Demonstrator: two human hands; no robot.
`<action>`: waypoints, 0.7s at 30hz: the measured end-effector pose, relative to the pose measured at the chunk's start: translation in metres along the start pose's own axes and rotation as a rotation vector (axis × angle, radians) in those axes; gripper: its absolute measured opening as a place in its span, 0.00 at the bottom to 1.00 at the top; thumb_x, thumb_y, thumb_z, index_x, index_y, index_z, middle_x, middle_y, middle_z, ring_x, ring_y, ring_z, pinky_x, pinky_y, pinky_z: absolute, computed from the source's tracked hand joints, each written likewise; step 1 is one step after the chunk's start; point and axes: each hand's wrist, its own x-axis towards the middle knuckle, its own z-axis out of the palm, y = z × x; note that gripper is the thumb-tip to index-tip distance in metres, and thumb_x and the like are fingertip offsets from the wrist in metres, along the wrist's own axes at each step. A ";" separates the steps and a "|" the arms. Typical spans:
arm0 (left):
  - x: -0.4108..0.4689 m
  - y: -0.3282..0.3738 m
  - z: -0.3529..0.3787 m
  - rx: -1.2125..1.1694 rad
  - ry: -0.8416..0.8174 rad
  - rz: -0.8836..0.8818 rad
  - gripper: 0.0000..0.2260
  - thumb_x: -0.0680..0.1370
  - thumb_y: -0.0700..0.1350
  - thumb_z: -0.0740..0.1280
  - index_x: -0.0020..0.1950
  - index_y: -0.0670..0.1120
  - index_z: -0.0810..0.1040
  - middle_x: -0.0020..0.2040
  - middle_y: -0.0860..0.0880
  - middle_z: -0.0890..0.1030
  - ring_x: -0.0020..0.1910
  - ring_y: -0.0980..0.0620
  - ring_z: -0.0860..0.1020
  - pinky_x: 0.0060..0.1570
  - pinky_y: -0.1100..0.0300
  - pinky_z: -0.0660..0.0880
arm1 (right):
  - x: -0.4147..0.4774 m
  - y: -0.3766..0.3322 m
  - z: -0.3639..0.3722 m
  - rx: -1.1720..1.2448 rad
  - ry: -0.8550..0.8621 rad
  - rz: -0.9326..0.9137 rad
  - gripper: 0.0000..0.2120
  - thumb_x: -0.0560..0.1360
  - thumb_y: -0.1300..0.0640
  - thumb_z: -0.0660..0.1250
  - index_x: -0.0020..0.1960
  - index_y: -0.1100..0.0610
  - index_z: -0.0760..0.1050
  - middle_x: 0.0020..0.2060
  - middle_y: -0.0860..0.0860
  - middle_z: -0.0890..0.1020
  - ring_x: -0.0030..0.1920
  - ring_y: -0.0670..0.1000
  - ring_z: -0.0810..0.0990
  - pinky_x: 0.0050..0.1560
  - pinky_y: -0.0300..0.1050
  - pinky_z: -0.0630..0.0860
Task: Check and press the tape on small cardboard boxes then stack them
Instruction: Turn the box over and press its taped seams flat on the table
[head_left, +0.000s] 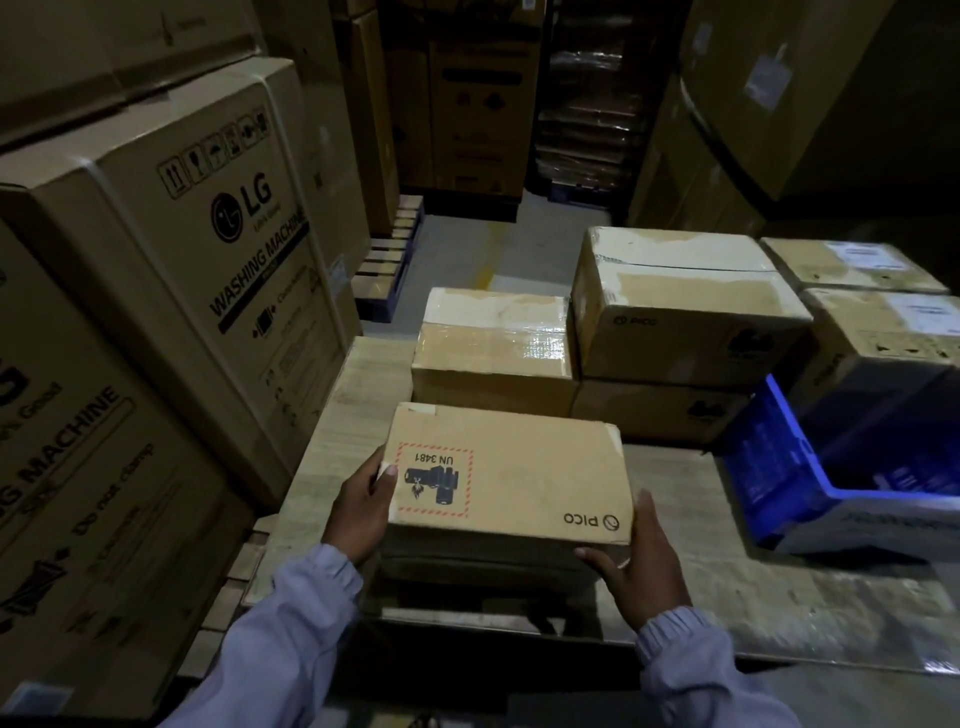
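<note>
A small brown PICO box (524, 473) with a red-bordered UN 3481 label is held tilted just above the wooden platform (727, 587). My left hand (358, 512) grips its left end, thumb on the upper face. Fingers of my right hand (636, 564) curl round the box's near right corner. Behind it sits a taped box (493, 338). To the right of that one, another taped PICO box (685, 306) is stacked on a lower box (660, 410).
Large LG washing machine cartons (171, 249) stand close on the left. A blue crate (841, 467) lies tilted at the right, with two more labelled boxes (883, 322) behind it. A pallet (389, 260) and tall cartons stand across the floor aisle.
</note>
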 end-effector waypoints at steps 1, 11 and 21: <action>0.000 -0.004 0.000 0.020 -0.004 -0.012 0.13 0.83 0.43 0.59 0.67 0.50 0.74 0.54 0.49 0.81 0.51 0.53 0.80 0.49 0.62 0.78 | 0.000 0.002 0.001 0.055 0.006 0.050 0.44 0.65 0.45 0.78 0.73 0.54 0.59 0.63 0.53 0.77 0.62 0.54 0.77 0.59 0.53 0.76; 0.010 -0.017 -0.002 0.084 0.012 -0.056 0.14 0.82 0.45 0.61 0.66 0.56 0.75 0.54 0.50 0.83 0.53 0.49 0.81 0.56 0.47 0.79 | -0.007 -0.024 -0.027 0.163 0.087 -0.044 0.33 0.68 0.52 0.77 0.70 0.42 0.69 0.51 0.41 0.81 0.51 0.43 0.78 0.46 0.28 0.69; -0.004 -0.022 0.030 0.129 -0.045 -0.155 0.13 0.84 0.47 0.55 0.66 0.53 0.72 0.60 0.49 0.76 0.62 0.45 0.75 0.60 0.51 0.73 | -0.020 -0.094 -0.057 0.033 0.299 -0.358 0.38 0.68 0.35 0.69 0.73 0.50 0.67 0.62 0.50 0.79 0.58 0.49 0.79 0.57 0.46 0.78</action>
